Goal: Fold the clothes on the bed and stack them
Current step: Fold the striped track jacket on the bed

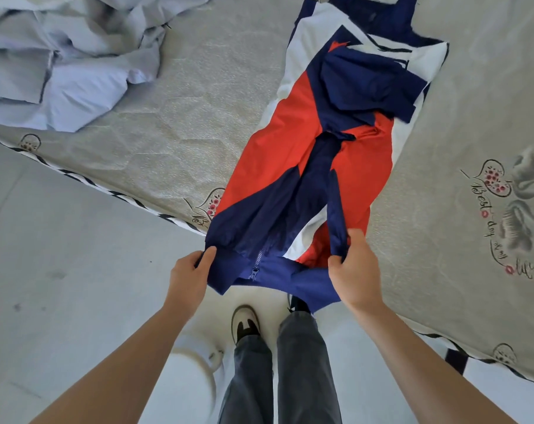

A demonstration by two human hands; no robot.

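Note:
A navy, red and white zip jacket (278, 154) lies lengthwise on the bed corner, sleeves folded inward over its front, its ribbed hem hanging past the mattress edge toward me. My left hand (187, 275) pinches the left corner of the navy hem. My right hand (355, 272) grips the right side of the hem together with a fold of navy fabric. The zipper pull (255, 272) hangs between my hands.
A heap of crumpled pale blue clothes (67, 56) lies at the far left of the grey patterned mattress (180, 117). The mattress corner points toward me. My legs and shoes (244, 324) stand on the pale floor (60, 255) below it.

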